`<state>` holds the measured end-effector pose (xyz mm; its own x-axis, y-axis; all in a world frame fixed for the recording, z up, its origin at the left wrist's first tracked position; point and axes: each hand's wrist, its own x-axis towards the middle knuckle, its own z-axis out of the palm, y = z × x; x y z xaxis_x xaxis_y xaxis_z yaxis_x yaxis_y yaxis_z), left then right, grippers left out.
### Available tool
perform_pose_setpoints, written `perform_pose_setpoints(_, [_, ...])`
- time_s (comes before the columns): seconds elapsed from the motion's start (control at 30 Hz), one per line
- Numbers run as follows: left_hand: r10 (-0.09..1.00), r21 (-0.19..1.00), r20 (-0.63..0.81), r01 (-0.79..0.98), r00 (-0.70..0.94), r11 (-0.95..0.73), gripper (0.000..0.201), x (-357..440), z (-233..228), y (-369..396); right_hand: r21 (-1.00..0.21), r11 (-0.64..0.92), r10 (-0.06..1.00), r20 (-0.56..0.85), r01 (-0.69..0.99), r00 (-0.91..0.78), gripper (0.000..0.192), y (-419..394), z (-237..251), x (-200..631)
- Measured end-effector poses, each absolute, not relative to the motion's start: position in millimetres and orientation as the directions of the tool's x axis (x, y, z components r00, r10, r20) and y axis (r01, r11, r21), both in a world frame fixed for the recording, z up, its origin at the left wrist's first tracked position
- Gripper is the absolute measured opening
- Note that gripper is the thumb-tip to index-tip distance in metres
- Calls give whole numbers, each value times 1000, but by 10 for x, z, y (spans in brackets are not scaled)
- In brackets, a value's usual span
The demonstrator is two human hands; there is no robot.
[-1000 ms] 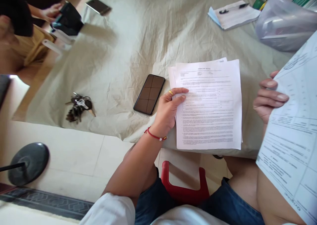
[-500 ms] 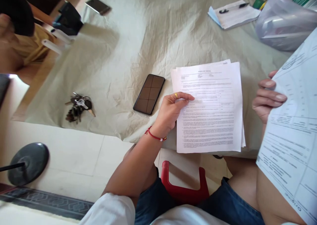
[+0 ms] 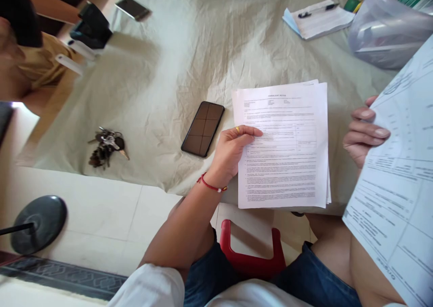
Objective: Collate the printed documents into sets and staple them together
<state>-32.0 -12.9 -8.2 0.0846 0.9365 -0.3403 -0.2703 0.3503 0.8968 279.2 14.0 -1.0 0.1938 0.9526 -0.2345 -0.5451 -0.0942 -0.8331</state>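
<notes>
Several printed sheets (image 3: 284, 176) lie stacked near the table's front edge, the top one headed and full of small text. My left hand (image 3: 235, 149), with a ring and a red bracelet, pinches the left edge of the top sheet between thumb and forefinger. At the right, my right hand (image 3: 367, 133) is closed on the edge of other printed papers (image 3: 392, 194), held raised and tilted; how many sheets it holds I cannot tell. To the left of the stack rests a black phone (image 3: 203, 129).
A bunch of keys (image 3: 106, 147) lies on the cloth-covered table (image 3: 162, 108). Toward the back are another phone (image 3: 133, 8), a notepad with a pen (image 3: 321, 19) and a plastic bag (image 3: 385, 32). Another person's hand (image 3: 8, 50) shows at far left. Below is a red stool (image 3: 250, 264).
The top sheet and my left hand have shifted slightly to the left. The papers in my right hand have swung a little leftward at their lower end.
</notes>
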Motion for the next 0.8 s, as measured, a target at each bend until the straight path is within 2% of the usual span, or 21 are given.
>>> perform_pose_setpoints(0.17, [935, 894, -346, -275, 82, 355, 13, -322, -73, -131, -804, -126, 946, -274, -581, 174, 18, 177, -39, 2815])
perform_pose_setpoints(0.47, [942, 896, -324, -292, 83, 334, 15, -317, -100, -129, -741, -142, 966, -248, -657, 71, 11, 272, -253, 3020])
perform_pose_setpoints(0.67, [942, 890, -320, -311, 101, 335, 11, -313, -97, -130, -706, -128, 966, -248, -696, 74, 12, 201, -160, 2917])
perform_pose_setpoints(0.8, [938, 891, -331, -295, 99, 345, 9, -319, -70, -140, -716, -172, 970, -241, -677, 8, 8, 143, -82, 2891])
